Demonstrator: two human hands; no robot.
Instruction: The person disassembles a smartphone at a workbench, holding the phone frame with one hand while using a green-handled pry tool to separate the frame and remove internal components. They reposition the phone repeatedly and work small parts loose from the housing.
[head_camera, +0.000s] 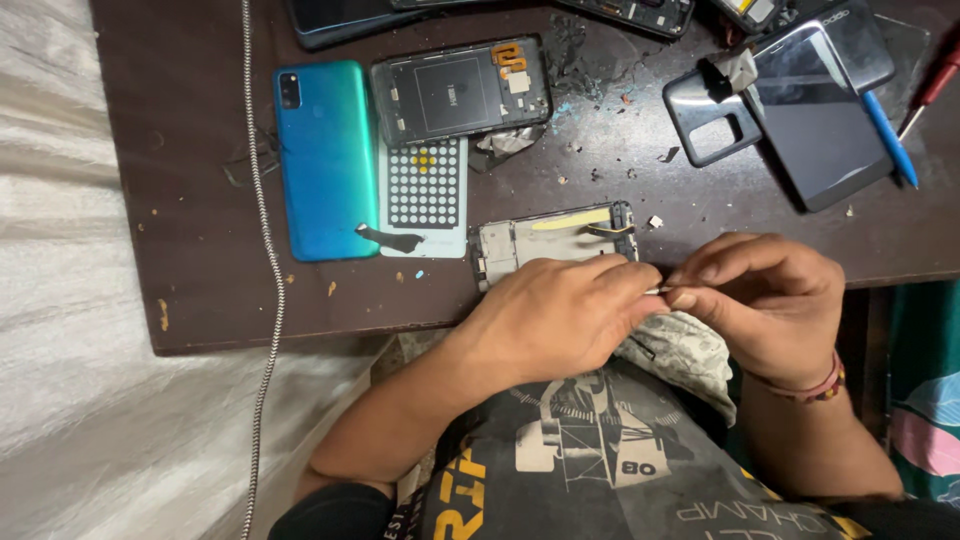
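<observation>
Item: opened phone frame (553, 240), lying at the near edge of the dark bench (200, 200), half covered by the left hand (560, 315). A yellow strip is crossing its upper part.

Left hand is resting on the frame, fingers curled and meeting the right hand (765, 295). Right hand is pinching a thin, pale sliver-like piece (657, 291) between thumb and forefinger; what it is cannot be told.

Handling, judged: the frame is looking light, thin, stiff and fragile; the outer edges are seeming the safest hold.

Nearby: teal back cover (325, 160), dotted white sheet (425, 190), second opened phone (460, 90), dark screen panel (820, 115), blue pen (890, 138).
</observation>
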